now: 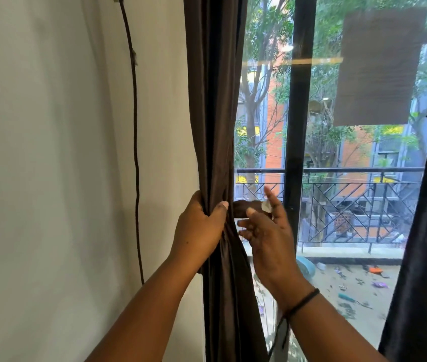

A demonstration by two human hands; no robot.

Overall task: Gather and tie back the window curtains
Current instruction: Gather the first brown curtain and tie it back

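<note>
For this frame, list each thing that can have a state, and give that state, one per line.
Left curtain: gathered into a bunch, not yet tied.
Left hand: grip closed round the gathered left curtain.
Right hand: fingers spread, beside the bunch; whether it touches the fabric cannot be told.
Right curtain: hanging loose at the right edge, untied.
Cord: hanging slack down the wall.
Wristband: on the right wrist.
</note>
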